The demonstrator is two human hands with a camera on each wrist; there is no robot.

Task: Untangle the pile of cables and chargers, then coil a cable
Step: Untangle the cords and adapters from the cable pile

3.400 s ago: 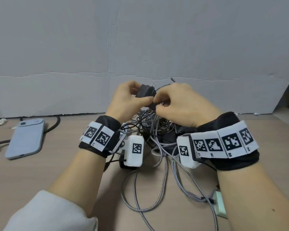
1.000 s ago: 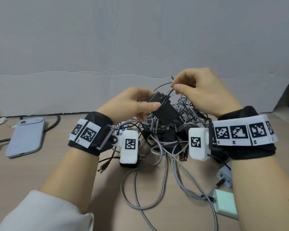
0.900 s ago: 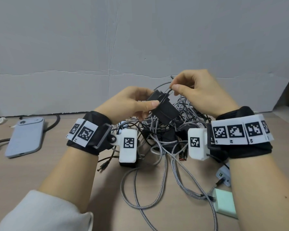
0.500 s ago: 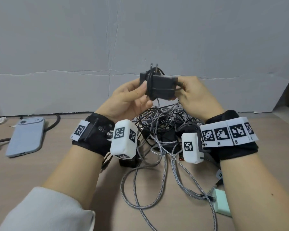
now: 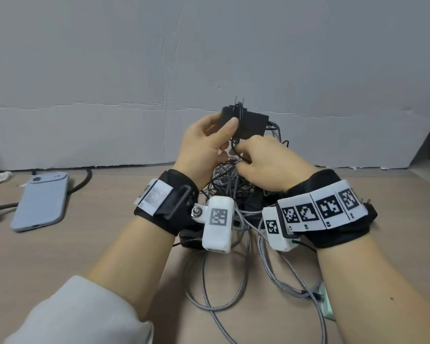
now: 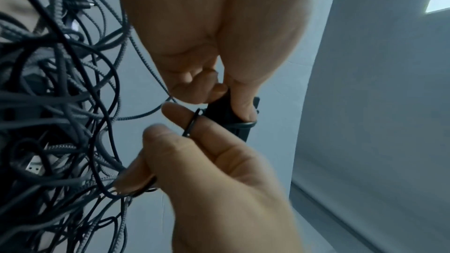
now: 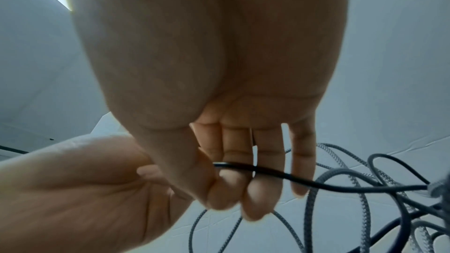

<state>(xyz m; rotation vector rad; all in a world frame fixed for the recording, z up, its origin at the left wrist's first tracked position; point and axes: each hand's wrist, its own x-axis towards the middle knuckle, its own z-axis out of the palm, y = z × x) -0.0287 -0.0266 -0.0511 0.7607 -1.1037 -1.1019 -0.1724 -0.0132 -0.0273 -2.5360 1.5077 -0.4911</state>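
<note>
— Grey wall [image 5: 209,58] behind, tan table [image 5: 97,244] below; what stays hidden?

— Much of the cable pile [image 5: 233,184] sits behind both wrists at centre frame, and the wrist views blur at the fingertips.

— And the hands?

— The left hand [image 5: 204,145] grips the black charger [image 5: 248,122] at upper centre, thumb pressed on it, prongs up. The right hand [image 5: 271,165], just below, pinches a thin black cable [image 7: 316,184] that loops round the charger.

— Around them?

— Grey braided cables [image 5: 209,289] trail toward the lower frame; a blue phone [image 5: 42,202] lies at left, well apart.
</note>
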